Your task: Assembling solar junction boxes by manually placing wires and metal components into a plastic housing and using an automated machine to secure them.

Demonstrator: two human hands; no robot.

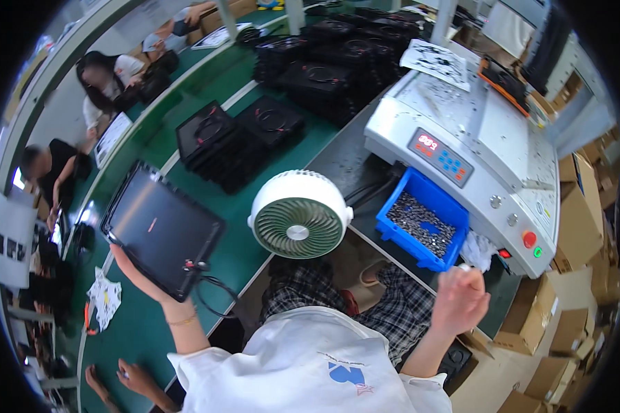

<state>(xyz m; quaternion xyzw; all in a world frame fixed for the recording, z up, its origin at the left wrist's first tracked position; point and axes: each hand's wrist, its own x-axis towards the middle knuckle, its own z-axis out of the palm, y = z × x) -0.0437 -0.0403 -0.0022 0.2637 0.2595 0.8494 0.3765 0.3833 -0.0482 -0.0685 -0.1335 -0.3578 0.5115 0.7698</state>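
Note:
My left hand (139, 275) holds a flat black rectangular casing (162, 224) by its near left edge, thumb along the rim and the other fingers hidden beneath. The casing is tilted above the green bench; small red and metal fittings and a black cable show at its near right corner. My right hand (459, 301) is raised near a blue bin (390, 227) of small metal parts (420, 220), apart from it. Its fingers are curled closed, with a small white spot at the tips; what they hold, if anything, is too small to make out.
A white fan (300, 217) stands between my arms. Stacked black casings (241, 138) cover the green bench (145, 337) ahead. To the right is a grey machine (455, 110) with a control panel; cardboard boxes (527, 313) lie beyond. A co-worker's hands (134, 378) rest at lower left.

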